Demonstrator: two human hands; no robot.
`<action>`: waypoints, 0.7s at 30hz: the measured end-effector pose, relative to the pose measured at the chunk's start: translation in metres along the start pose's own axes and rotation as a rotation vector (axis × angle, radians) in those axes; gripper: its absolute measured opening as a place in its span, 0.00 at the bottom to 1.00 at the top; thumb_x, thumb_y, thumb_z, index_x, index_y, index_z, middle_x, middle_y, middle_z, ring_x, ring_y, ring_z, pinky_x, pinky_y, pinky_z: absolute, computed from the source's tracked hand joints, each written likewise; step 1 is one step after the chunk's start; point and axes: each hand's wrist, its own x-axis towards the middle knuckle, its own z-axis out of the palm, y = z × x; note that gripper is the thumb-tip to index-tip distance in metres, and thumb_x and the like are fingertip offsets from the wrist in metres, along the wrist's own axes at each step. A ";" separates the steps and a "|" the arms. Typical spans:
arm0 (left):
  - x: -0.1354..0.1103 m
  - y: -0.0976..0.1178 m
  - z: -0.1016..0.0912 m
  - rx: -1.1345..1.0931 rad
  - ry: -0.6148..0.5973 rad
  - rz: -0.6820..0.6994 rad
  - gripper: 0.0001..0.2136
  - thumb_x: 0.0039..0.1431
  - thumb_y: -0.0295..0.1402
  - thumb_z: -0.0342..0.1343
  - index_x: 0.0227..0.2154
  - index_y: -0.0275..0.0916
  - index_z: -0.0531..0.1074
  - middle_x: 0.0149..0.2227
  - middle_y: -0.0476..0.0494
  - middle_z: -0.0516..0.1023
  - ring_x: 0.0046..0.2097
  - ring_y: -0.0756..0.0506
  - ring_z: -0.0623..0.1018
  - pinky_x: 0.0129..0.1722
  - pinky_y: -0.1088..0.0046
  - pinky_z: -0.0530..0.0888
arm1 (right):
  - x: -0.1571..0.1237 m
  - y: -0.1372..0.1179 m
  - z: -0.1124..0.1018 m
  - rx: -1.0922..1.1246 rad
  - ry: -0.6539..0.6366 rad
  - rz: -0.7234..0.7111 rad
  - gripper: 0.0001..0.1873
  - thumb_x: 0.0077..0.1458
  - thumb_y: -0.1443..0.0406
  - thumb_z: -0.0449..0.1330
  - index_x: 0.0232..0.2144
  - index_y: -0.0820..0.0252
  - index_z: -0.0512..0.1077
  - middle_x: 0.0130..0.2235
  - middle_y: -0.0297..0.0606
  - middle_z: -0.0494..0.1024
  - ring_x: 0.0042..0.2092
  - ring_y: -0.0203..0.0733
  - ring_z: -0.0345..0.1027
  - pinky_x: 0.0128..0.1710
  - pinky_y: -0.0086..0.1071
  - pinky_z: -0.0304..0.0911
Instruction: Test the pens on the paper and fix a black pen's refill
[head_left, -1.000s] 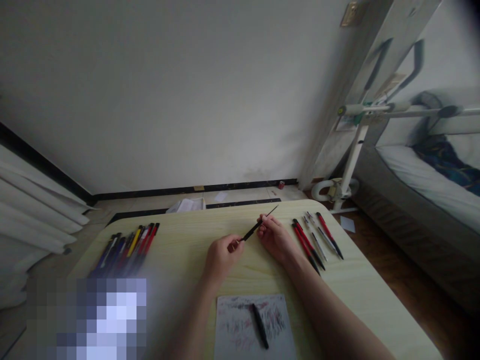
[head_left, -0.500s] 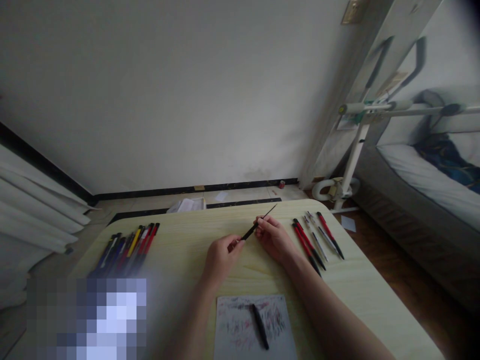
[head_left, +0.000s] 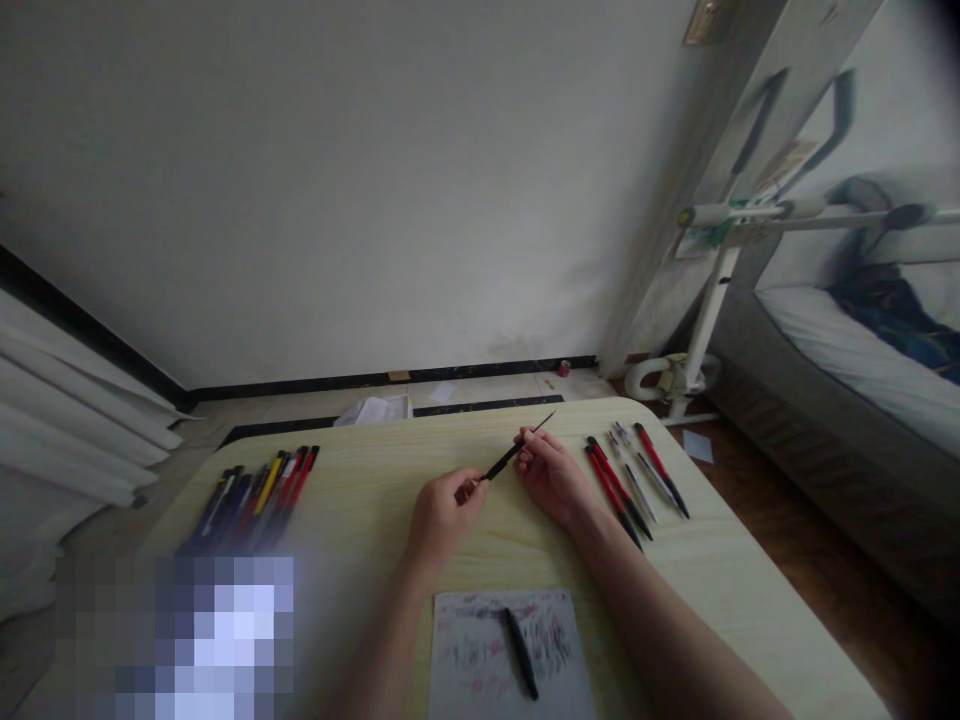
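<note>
I have both hands over the middle of the table (head_left: pixel 360 570). My left hand (head_left: pixel 446 510) pinches the lower end of a black pen (head_left: pixel 502 463), and my right hand (head_left: pixel 553 470) grasps it higher up, its thin dark tip poking past the fingers between one and two o'clock. From that pen, I see a scribbled paper (head_left: pixel 461 680) at six o'clock with another dark pen (head_left: pixel 521 655) lying on it, a row of pens (head_left: pixel 637 487) at three, and a bunch of pens (head_left: pixel 266 490) at nine.

A grey wall (head_left: pixel 375 200) spans twelve o'clock, pale curtains (head_left: pixel 75 400) hang at nine, a bed (head_left: pixel 870 330) stands at three, brown flooring (head_left: pixel 787 545) at four.
</note>
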 end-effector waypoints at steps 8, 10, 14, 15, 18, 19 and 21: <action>0.000 0.003 -0.001 -0.013 0.001 0.015 0.12 0.51 0.39 0.50 0.31 0.37 0.73 0.21 0.50 0.71 0.24 0.52 0.69 0.24 0.80 0.63 | -0.001 0.000 0.002 -0.006 0.006 -0.014 0.05 0.42 0.69 0.64 0.25 0.60 0.70 0.29 0.31 0.73 0.23 0.25 0.60 0.22 0.20 0.59; 0.000 0.004 -0.001 -0.012 0.006 0.012 0.12 0.51 0.39 0.50 0.30 0.37 0.73 0.21 0.50 0.71 0.23 0.52 0.69 0.24 0.80 0.63 | -0.002 0.001 0.004 -0.025 0.002 -0.009 0.05 0.42 0.69 0.64 0.24 0.61 0.70 0.29 0.31 0.73 0.23 0.25 0.60 0.22 0.21 0.59; 0.000 0.004 -0.001 -0.011 0.009 -0.004 0.12 0.51 0.40 0.50 0.31 0.37 0.74 0.22 0.50 0.72 0.24 0.52 0.69 0.24 0.80 0.63 | -0.003 0.001 0.006 -0.067 -0.015 -0.007 0.05 0.41 0.69 0.64 0.23 0.61 0.70 0.30 0.31 0.73 0.23 0.25 0.60 0.23 0.22 0.59; 0.000 0.004 0.000 -0.006 0.007 -0.004 0.12 0.51 0.40 0.50 0.31 0.37 0.73 0.22 0.50 0.72 0.24 0.52 0.70 0.25 0.80 0.63 | -0.003 0.001 0.006 -0.071 -0.019 -0.008 0.05 0.41 0.69 0.64 0.23 0.61 0.70 0.30 0.31 0.73 0.23 0.25 0.60 0.23 0.22 0.59; 0.000 0.002 0.001 0.010 -0.001 -0.002 0.13 0.51 0.40 0.50 0.31 0.38 0.73 0.22 0.49 0.72 0.25 0.52 0.70 0.25 0.80 0.63 | -0.003 0.001 0.005 -0.056 -0.027 -0.007 0.05 0.41 0.69 0.64 0.23 0.61 0.70 0.30 0.30 0.73 0.23 0.24 0.60 0.23 0.21 0.59; 0.000 0.001 0.001 0.010 -0.004 -0.001 0.13 0.52 0.40 0.50 0.31 0.38 0.73 0.22 0.49 0.73 0.25 0.52 0.70 0.25 0.80 0.63 | -0.002 0.001 0.005 -0.046 -0.027 -0.005 0.05 0.41 0.69 0.64 0.23 0.61 0.70 0.30 0.30 0.73 0.23 0.24 0.60 0.23 0.21 0.59; 0.000 0.001 0.001 0.003 -0.010 -0.004 0.12 0.52 0.40 0.49 0.31 0.38 0.73 0.23 0.49 0.73 0.25 0.52 0.69 0.25 0.80 0.63 | -0.001 0.001 0.004 -0.030 -0.022 0.006 0.05 0.42 0.69 0.64 0.24 0.61 0.71 0.29 0.30 0.73 0.23 0.24 0.60 0.23 0.21 0.59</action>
